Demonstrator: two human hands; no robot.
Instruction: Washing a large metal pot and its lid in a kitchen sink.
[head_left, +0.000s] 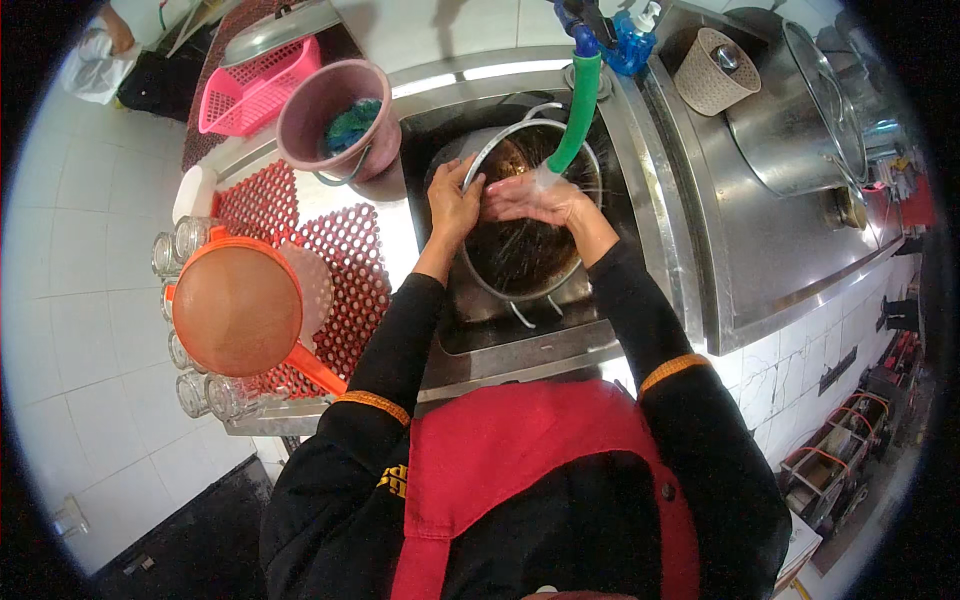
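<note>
A large metal pot (517, 289) with wire handles stands in the steel sink (517, 356). My left hand (454, 201) holds the pot's rim on its left side, with the thumb near the rim. Above the pot's opening, my right hand (536, 199) is spread with the palm up, right under the end of a green hose (577, 112). Water runs from the hose onto this palm and sprays down into the pot. The pot's inside looks dark and brownish, and its bottom is partly hidden by my hands and the spray.
Left of the sink are a pink bucket (379, 150) with a green scrubber, a red mat (349, 277), an orange strainer (236, 307), glass jars (229, 397) and a pink basket (262, 94). Behind right stands a blue soap bottle (630, 45); further right, a big steel pot (784, 142). A person's hand (116, 30) shows far left.
</note>
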